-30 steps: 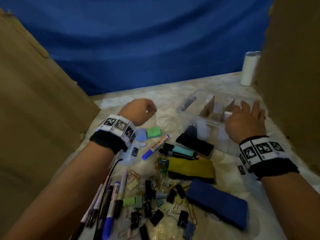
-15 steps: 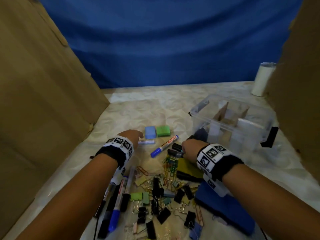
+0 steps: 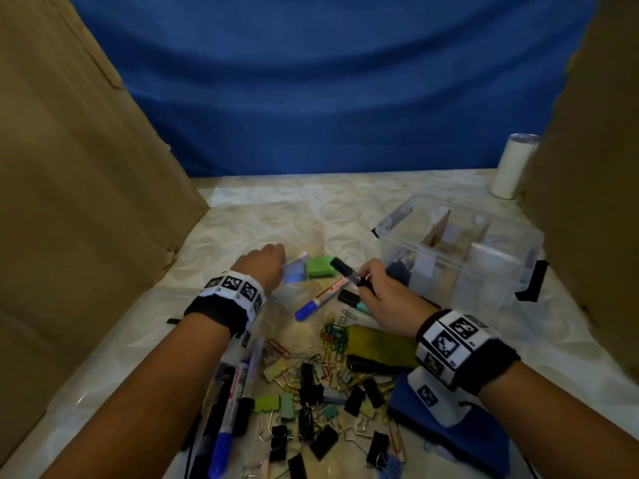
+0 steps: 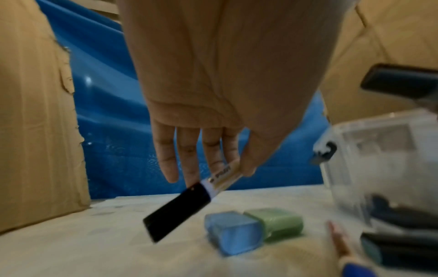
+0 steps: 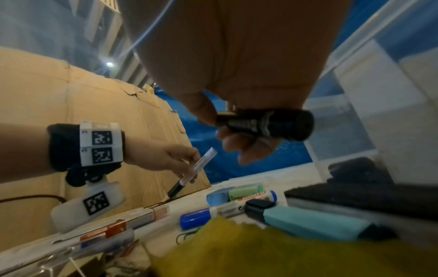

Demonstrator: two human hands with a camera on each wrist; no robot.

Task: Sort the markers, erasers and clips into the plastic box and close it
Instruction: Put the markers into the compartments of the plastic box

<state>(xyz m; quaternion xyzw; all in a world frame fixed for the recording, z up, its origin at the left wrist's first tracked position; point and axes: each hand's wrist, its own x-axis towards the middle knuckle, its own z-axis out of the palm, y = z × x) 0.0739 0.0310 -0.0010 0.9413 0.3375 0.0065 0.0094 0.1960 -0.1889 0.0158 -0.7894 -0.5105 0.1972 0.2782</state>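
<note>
Here, over a littered tabletop, I have both hands loaded at once: my left hand [image 4: 213,105] pinches a slim white pen with a black cap [image 4: 189,202] between thumb and fingertips, hanging cap-down just above the blue eraser [image 4: 233,230] and green eraser [image 4: 277,221], while my right hand [image 3: 390,299] is curled round a black marker [image 5: 265,124] lifted clear of the pile. The clear plastic box [image 3: 460,271], lid off and split by cardboard dividers [image 3: 439,229], sits to the right of both hands, with something dark already lying in its near compartment. The risk, as I judge it, is the left-hand grip: it is light and high on the barrel, so the pen could swing or slip on the way across and drop among the binder clips [image 3: 321,402] and paper clips [image 3: 333,335]. Carrying two markers together also invites crossing arms at the box rim, or dropping one into the wrong section. The box's black latch [image 3: 530,281] juts out where a wrist could catch it. Of writing, only "board" reads clearly on the red band of the blue-capped whiteboard marker [image 3: 320,299] lying on the table; the print on the pen's barrel is too blurred to make out, possibly a brand name.
</note>
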